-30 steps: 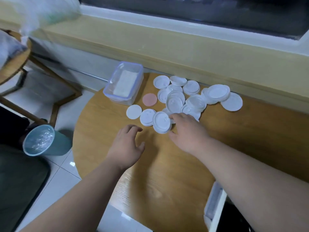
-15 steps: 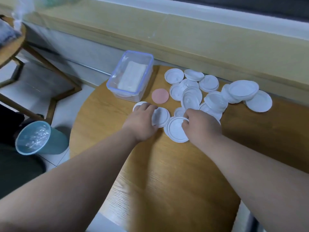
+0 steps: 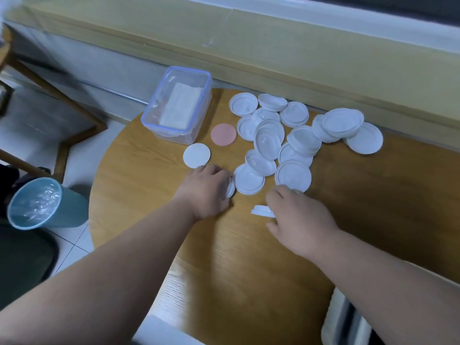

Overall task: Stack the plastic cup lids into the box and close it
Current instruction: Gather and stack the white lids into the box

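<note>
Table: a round wooden table (image 3: 249,257) is seen from above, with its far side set against a wall ledge.

Box: a clear plastic box (image 3: 150,113) with a blue rim is placed at the far left of the table. Something white and flat is seen through its walls.

Lid heap: a loose heap of white plastic cup lids (image 3: 270,138) is spread to the right of the box, with many overlapped.

Discs: a pink disc (image 3: 223,134) is laid just right of the box's near corner, and a flat white disc (image 3: 196,155) just in front of the box.

Left hand: the left hand (image 3: 206,190) is held knuckles up in front of the box, just past the white disc. Its fingers are curled down over a half-hidden lid (image 3: 230,189), of which only the right edge is shown.

Right hand: the right hand (image 3: 298,217) is held in front of the box and well to its right, near the front edge of the heap. A tilted lid (image 3: 261,211) is pinched in its fingers and seen almost edge-on.

Bin: a blue bin (image 3: 34,202) with a clear liner is stood on the floor, left of the box and nearer the viewer.
</note>
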